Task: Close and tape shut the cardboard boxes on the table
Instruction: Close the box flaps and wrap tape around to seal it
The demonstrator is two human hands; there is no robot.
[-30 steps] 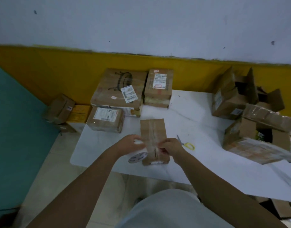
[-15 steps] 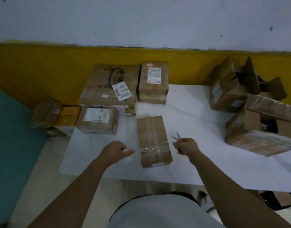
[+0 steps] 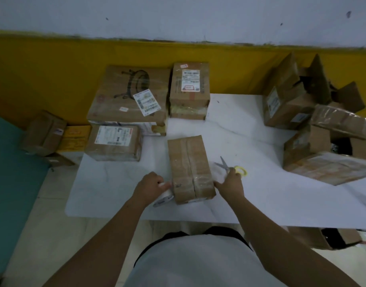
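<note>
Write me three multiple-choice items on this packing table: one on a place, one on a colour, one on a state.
1. Where is the pale roll of packing tape?
A) beside the left side of the small brown cardboard box in front of the person
B) on top of that box
C) on the floor

2. What colour are the handles of the metal scissors?
A) red
B) yellow
C) black

3. How is that box's top?
A) flaps standing upright
B) closed and taped
C) torn off

Answers:
1 A, the left hand holds the roll beside the box.
2 B, a yellow loop shows by the right hand.
3 B, glossy tape runs along its flat top.
</note>
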